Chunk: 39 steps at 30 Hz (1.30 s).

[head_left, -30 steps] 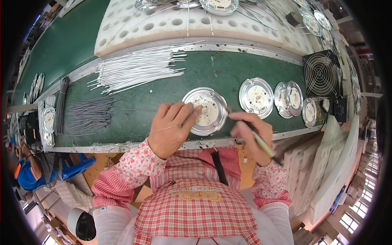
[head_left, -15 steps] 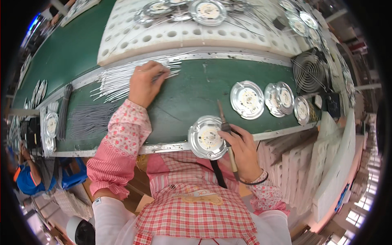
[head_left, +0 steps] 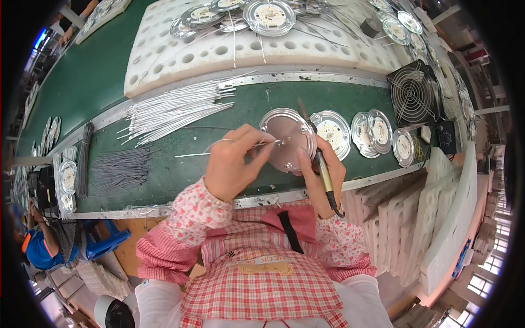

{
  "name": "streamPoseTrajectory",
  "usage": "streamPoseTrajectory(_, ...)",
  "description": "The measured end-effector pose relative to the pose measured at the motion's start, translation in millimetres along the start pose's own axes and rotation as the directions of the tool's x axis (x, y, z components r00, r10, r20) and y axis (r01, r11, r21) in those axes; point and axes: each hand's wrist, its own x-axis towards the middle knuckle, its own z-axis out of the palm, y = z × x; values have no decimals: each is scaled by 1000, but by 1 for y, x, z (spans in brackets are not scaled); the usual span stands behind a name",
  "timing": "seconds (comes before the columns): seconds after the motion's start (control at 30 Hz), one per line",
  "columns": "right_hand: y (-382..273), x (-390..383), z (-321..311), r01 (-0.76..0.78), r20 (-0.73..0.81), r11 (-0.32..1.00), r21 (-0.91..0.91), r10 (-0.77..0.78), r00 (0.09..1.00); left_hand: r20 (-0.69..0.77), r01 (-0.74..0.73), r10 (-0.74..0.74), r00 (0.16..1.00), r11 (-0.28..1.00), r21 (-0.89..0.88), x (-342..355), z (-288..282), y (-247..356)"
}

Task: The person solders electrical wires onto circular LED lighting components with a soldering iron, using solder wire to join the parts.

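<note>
My left hand pinches a thin white wire, its end at a small hole near the middle of an upturned round metal disc. The disc shows its plain back. My right hand grips that disc with the thumb on its face, along with a soldering iron whose tip points away from me past the disc. A pile of white wires and a bundle of grey wires lie to the left. More discs with LED boards lie to the right.
A white foam tray with discs and wires is at the back of the green bench. A fan with a wire guard and black control box stand right, above upright foam boards. A co-worker sits at lower left.
The disc has been lifted and turned from board side up to back up. My left hand went to the white wire pile, then came back to the disc with a wire.
</note>
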Motion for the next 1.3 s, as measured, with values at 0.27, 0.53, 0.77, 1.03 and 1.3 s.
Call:
streamPoseTrajectory(0.27,-3,-5,4,228,-9,943,-242,-237,971,-41,-97,104,994,986,133,1,6,6)
streamPoseTrajectory(0.53,-29,-18,4,490,170,816,-308,-459,872,31,-156,153,988,973,168,-12,-7,6)
streamPoseTrajectory(0.77,-6,32,-13,525,517,851,-31,-436,737,161,137,-111,981,978,-158,-18,-11,-19)
streamPoseTrajectory(1.03,0,24,20,418,357,904,-89,-363,861,72,441,-452,889,804,-399,-19,-4,-11)
streamPoseTrajectory(1.3,-5,9,18,515,289,798,-313,-436,852,149,470,-455,878,879,-84,-1,-2,-13)
